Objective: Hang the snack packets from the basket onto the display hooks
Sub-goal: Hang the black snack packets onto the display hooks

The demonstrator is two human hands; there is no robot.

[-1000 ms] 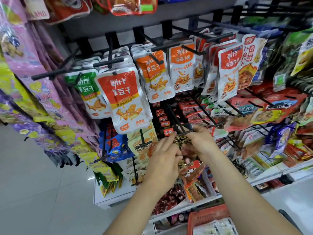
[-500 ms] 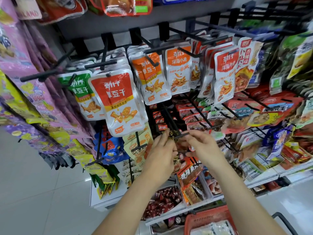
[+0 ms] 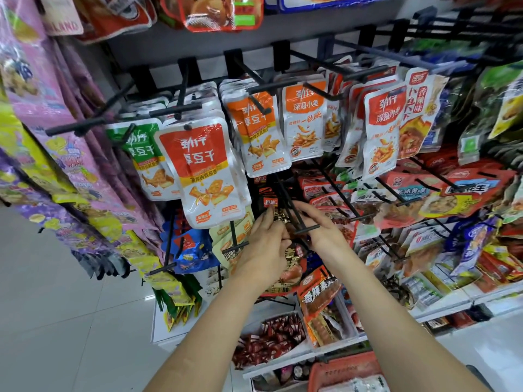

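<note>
At centre frame, left hand (image 3: 264, 250) and right hand (image 3: 319, 230) both pinched closed on a dark foil snack packet (image 3: 280, 216), beside a black wire display hook (image 3: 307, 229), red plastic basket (image 3: 343, 370) at bottom edge.

- Left hand (image 3: 264, 246) and right hand (image 3: 321, 230) meet at a black display hook (image 3: 307, 229), mid-rack.
- Between the fingers, a small dark snack packet (image 3: 278, 216), apparently pinched by both hands; the grip is partly hidden.
- Orange-red basket (image 3: 343, 369) at the lower edge, below the forearms.
- Red-and-white pouches (image 3: 203, 171) hang above left.
</note>
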